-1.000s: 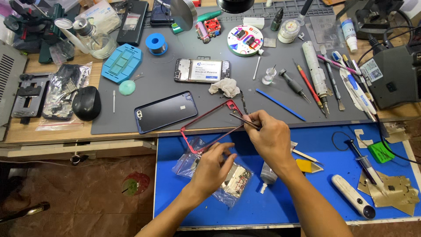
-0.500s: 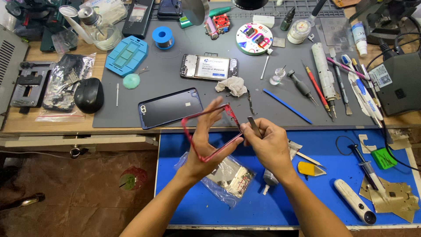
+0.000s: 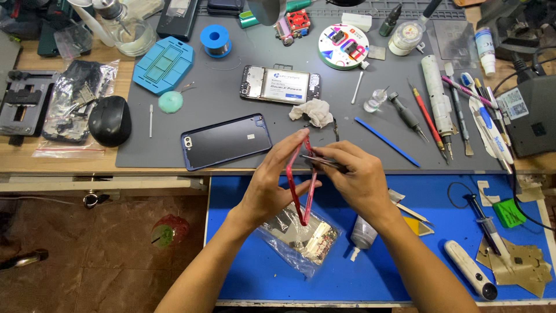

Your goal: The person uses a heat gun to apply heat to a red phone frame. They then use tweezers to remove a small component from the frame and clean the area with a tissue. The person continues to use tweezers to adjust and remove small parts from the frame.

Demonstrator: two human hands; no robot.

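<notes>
**Head view: red phone frame held on edge over the blue mat**

Head view showed a thin red phone frame (image 3: 302, 181) held nearly upright and edge-on between both hands, above the blue mat (image 3: 440, 272) at the near side of the counter. The left hand (image 3: 272, 185) was clamped on the frame, fingers running up its outer side and thumb below, which seemed to steady it and turn its inner edge toward the other hand. The right hand (image 3: 359, 177) was closed around slim metal tweezers (image 3: 319, 161), their tips touching the frame near its top; the pinch-like grip suggested fine work on that edge.

Just under the hands lay a clear plastic bag (image 3: 298, 237) with a shiny part inside, and beside it a small grey tube (image 3: 363, 235), both within easy reach. Farther off, on the grey work mat (image 3: 370, 145), a dark blue back cover (image 3: 227, 141) lay flat, well apart from an opened phone (image 3: 280, 84) with its insides facing up. A crumpled tissue (image 3: 313, 112) sat between that phone and the hands.

To the right a blue spudger (image 3: 387, 141) and a row of screwdrivers (image 3: 428, 119) lay lined up, probably kept on the working hand's side. A black mouse (image 3: 109, 120) rested at the left, and a blue holder (image 3: 163, 65) and solder spool (image 3: 215, 39) sat near the far edge.
</notes>
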